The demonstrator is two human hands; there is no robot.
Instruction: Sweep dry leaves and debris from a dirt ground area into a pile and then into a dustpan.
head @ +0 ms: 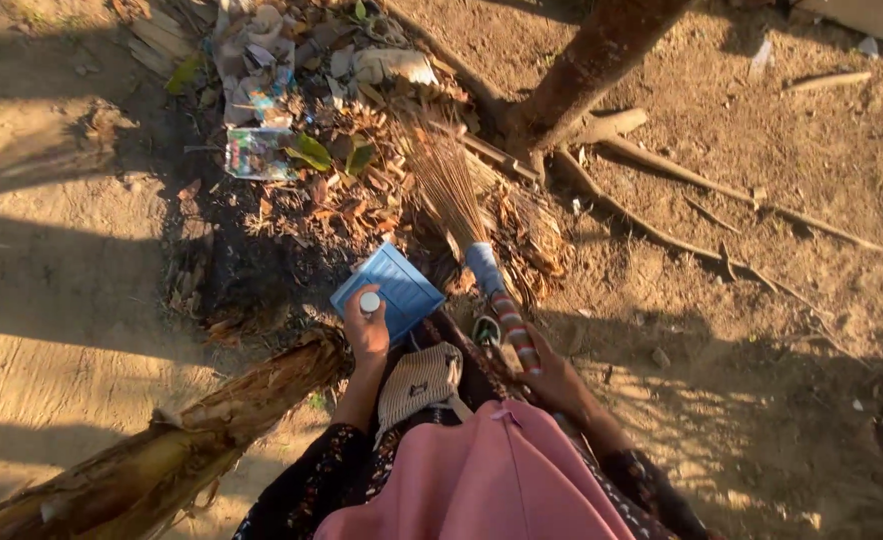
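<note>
A peeling log point(162, 455) lies at the lower left, slanting up toward the middle of the bare dirt point(52, 290). Just past its upper end the left hand point(367, 330) is closed around the near edge of a blue dustpan point(387, 290), thumb on top by a small white knob; the pan tilts forward and to the left, its open mouth toward the litter pile point(302, 130) of dry leaves, paper scraps and wrappers that lies straight ahead of it, close but not touching as far as can be seen. Right of the pan, the right hand point(552, 380) is wrapped around the striped handle of a broom point(477, 230). The broom's long axis runs from that hand up and to the left, so its fan of bristles rests on the right edge of the pile, just beside the pan's far corner. The pile thus sits between pan and bristles, with the left hand the nearer of the two. Farther right a slanted trunk point(592, 65) rises from the ground, with thin roots point(702, 185) trailing across the dirt to the right.
</note>
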